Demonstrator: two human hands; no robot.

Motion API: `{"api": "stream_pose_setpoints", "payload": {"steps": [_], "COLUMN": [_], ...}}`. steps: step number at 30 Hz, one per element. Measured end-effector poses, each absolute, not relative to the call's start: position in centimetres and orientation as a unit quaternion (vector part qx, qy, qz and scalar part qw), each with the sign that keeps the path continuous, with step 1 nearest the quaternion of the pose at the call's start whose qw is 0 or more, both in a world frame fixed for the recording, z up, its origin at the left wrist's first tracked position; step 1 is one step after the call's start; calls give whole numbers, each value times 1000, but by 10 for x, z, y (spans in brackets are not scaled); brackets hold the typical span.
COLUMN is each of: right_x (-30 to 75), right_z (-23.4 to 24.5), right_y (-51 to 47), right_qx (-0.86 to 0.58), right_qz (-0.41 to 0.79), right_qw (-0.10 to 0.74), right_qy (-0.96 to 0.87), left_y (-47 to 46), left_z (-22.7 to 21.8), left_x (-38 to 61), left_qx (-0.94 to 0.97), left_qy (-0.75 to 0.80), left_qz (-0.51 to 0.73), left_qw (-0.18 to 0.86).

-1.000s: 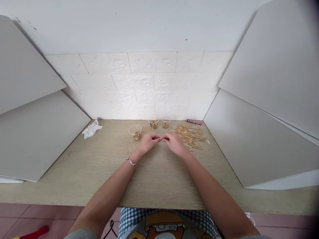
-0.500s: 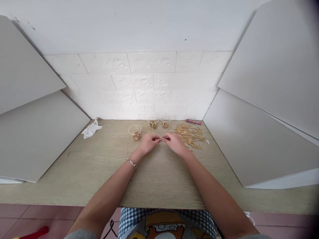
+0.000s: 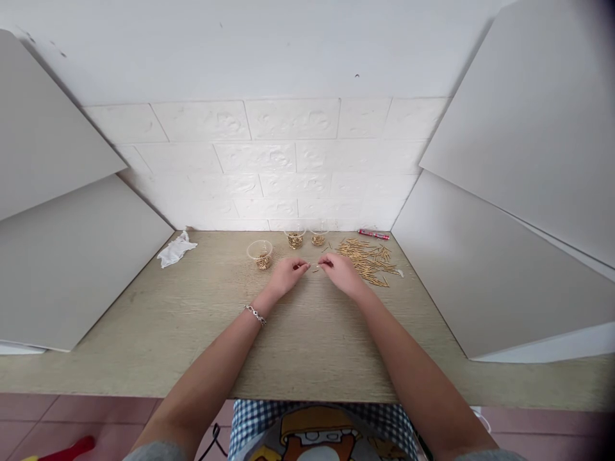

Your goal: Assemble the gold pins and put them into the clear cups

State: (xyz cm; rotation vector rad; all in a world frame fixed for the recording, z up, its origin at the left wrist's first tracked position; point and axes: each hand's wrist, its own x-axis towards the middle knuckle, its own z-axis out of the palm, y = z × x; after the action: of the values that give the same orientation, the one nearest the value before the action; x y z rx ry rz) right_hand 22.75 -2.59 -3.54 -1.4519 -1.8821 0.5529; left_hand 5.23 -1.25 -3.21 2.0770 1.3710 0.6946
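Observation:
Over the middle of the table, my left hand (image 3: 288, 275) is closed in a pinch, its fingertips pointing right. Facing it across a small gap, my right hand (image 3: 343, 275) pinches too, with a tiny pale glint at its fingertips. What either hand holds is too small to name. A short gold-coloured piece (image 3: 315, 271) lies on the table between the fingertips. Just right of my right hand spreads a pile of thin gold-coloured rods (image 3: 368, 261). A clear plastic cup (image 3: 260, 256) with small gold-coloured parts stands beyond my left hand.
Two more clear cups, a middle one (image 3: 295, 238) and a right one (image 3: 318, 238), hold gold-coloured parts near the wall. A red tube-like item (image 3: 373, 235) lies behind the rods. Crumpled white tissue (image 3: 177, 250) is at the left. Grey panels (image 3: 519, 269) flank the table (image 3: 307, 358).
The fingertips have drawn slightly apart, my right hand shifting a little right. The short gold-coloured piece on the table between them now shows more clearly.

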Motion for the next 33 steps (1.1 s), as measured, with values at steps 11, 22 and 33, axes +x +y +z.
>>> {"api": "stream_pose_setpoints", "payload": {"steps": [11,22,33], "right_x": [230,233,231], "right_z": [-38,-35,-37], "right_y": [-23,-25,-25], "right_qx": [-565,-559,-554], "right_qz": [207,176,181], "right_qw": [329,314,314], "right_qy": [-727,-747,-749], "left_y": [-2,5,0], "left_z": [-42,-42,-35], "left_x": [39,29,34], "left_qx": [835,833,799], "left_qy": [482,478,510], "left_qz": [210,208,266], "left_qw": [164,183,177]}}
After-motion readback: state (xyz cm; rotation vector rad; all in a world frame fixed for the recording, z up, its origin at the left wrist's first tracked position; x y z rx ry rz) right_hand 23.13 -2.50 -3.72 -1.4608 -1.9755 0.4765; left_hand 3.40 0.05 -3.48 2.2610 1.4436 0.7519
